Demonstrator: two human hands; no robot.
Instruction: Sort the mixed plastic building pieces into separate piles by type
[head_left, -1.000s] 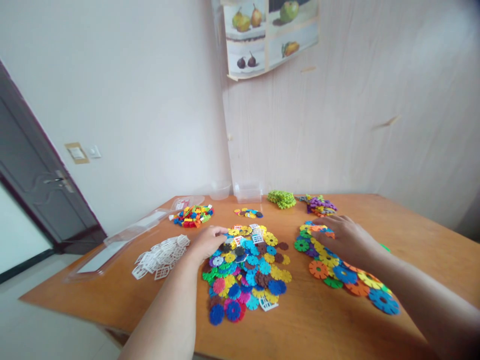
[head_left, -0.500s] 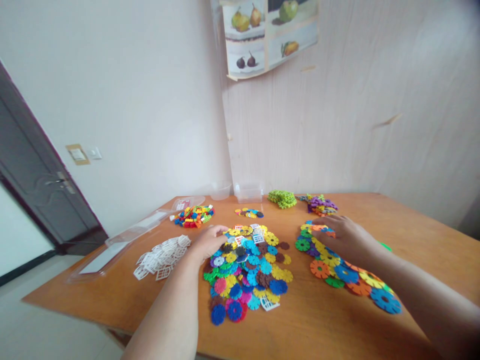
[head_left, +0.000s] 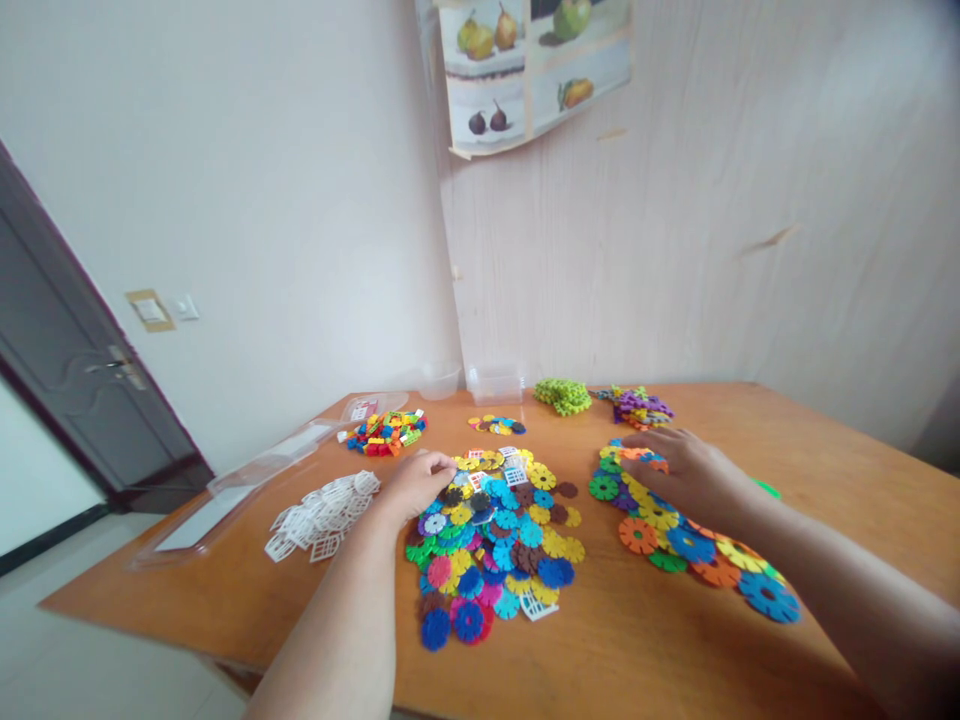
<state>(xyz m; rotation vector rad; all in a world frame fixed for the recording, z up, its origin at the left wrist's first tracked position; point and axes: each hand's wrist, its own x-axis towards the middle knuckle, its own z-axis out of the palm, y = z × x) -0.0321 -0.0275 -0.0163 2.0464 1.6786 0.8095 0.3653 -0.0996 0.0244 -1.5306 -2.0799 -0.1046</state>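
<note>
A heap of small coloured snowflake discs point(head_left: 495, 540) lies in the middle of the wooden table point(head_left: 645, 650). My left hand point(head_left: 415, 483) rests on the heap's far left edge, fingers curled over the discs; what they hold I cannot make out. A band of larger coloured discs point(head_left: 697, 550) runs along the right. My right hand point(head_left: 686, 468) lies flat on the far end of that band, fingers stretched out.
White lattice pieces point(head_left: 319, 510) lie left of the heap. Farther back are small coloured bricks point(head_left: 386, 432), a few discs point(head_left: 496, 425), a green pile point(head_left: 564, 396) and a purple-mixed pile point(head_left: 637, 408). Clear plastic tubs point(head_left: 495, 383) and a clear lid point(head_left: 247, 480) stand by the wall and the left edge.
Both hands stay where they were on their piles. The view has shifted slightly downward.
</note>
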